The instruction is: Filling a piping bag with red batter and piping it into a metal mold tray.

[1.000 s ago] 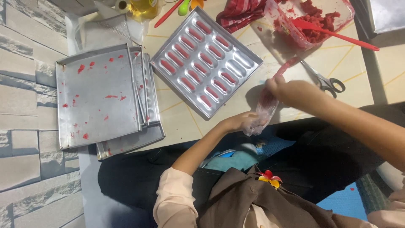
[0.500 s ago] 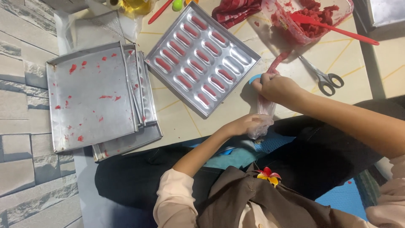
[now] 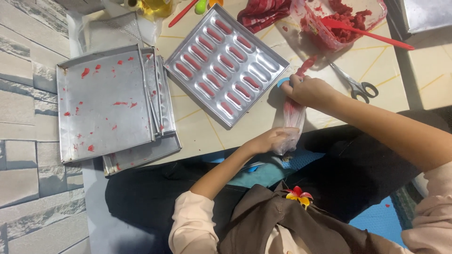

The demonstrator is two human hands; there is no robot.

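So, both hands were on clear piping bag [image 3: 291, 123] smeared with red paste, at counter's [image 3: 376, 80] near edge, roughly 5 o'clock from moulded metal tray [image 3: 226, 66]. Left hand [image 3: 272, 139] clenched around bag's lower end; right hand [image 3: 310, 90] pinched shut on upper end, beside tray's corner. Tray had oblong wells, most filled red. Scissors [image 3: 354, 84] lay just at 3 o'clock of right hand. Tub of red paste [image 3: 339, 21] with red spatula [image 3: 362, 32] sat at 12. Stacked flat trays [image 3: 106, 106], red-spattered, way over at 9.
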